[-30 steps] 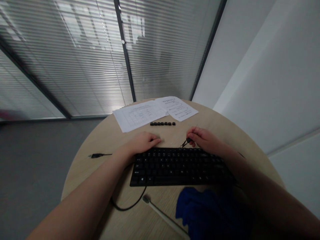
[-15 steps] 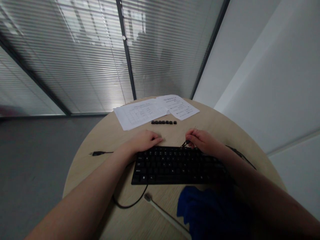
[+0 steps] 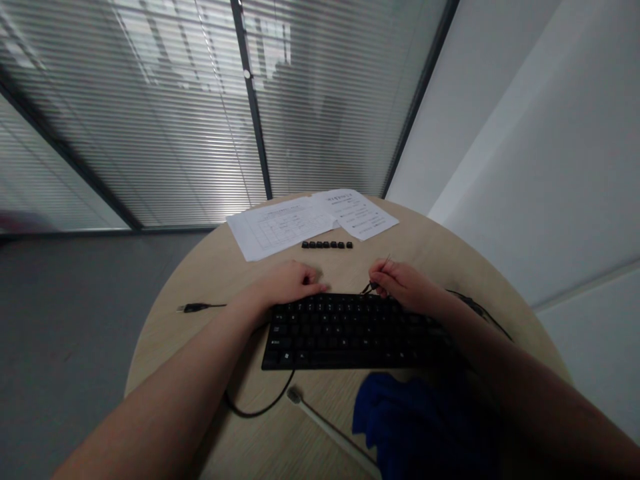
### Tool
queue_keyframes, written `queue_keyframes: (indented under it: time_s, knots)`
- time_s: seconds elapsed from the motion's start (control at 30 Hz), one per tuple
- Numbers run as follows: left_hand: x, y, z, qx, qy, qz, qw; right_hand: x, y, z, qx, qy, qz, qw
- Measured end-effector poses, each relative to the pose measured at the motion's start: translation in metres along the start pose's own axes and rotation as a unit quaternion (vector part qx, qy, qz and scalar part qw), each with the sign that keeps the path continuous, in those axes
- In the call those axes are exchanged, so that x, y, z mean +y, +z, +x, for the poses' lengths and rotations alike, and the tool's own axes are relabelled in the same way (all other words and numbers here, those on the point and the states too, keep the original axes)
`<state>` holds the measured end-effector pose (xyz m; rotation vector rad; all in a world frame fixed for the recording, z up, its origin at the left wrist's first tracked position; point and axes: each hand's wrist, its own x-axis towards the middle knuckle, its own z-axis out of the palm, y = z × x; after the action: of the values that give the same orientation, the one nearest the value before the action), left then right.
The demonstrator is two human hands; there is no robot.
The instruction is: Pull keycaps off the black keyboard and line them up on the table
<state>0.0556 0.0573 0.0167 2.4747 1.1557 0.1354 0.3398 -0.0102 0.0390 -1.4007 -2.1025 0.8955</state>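
A black keyboard (image 3: 340, 340) lies on the round wooden table. At its far left edge is my left hand (image 3: 290, 283), fingers curled and thumb along the edge, holding the keyboard. My right hand (image 3: 400, 283) is closed around a small dark keycap puller (image 3: 373, 286), whose prongs point down at the keyboard's far row of keys. A thin wire end sticks up above the fingers. Whether the prongs grip a key is too small to tell. Beyond the hands sits a row of several loose black keycaps (image 3: 327, 245).
Printed sheets (image 3: 280, 227) lie at the table's far side. Nearer me are a toothbrush (image 3: 333, 430) and a crumpled blue cloth (image 3: 405, 420). A USB plug (image 3: 193, 307) and looped cable (image 3: 250, 415) lie left; another dark cable (image 3: 483, 310) is right, partly behind my forearm.
My left thumb has shifted slightly down and right along the keyboard's far edge. My right hand has barely moved, still holding the keycap puller.
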Motion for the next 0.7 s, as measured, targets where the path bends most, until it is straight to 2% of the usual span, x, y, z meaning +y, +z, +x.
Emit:
queue_keyframes:
  time_s: [0.23, 0.4, 0.6, 0.7]
  knots:
    - [0.002, -0.001, 0.000, 0.007, 0.010, 0.002, 1.000, -0.004, 0.002, 0.000, 0.013, 0.011, -0.009, 1.000]
    - [0.001, -0.001, 0.000, 0.006, 0.008, -0.008, 1.000, 0.008, 0.004, 0.005, 0.017, 0.059, 0.064, 0.996]
    - [0.003, -0.001, -0.001, 0.010, 0.000, -0.003, 1.000, 0.013, 0.003, 0.012, 0.010, 0.135, 0.171, 0.976]
    - [0.003, -0.001, 0.000, 0.007, -0.002, 0.000, 1.000, 0.014, 0.002, 0.011, 0.006, 0.129, 0.173, 0.976]
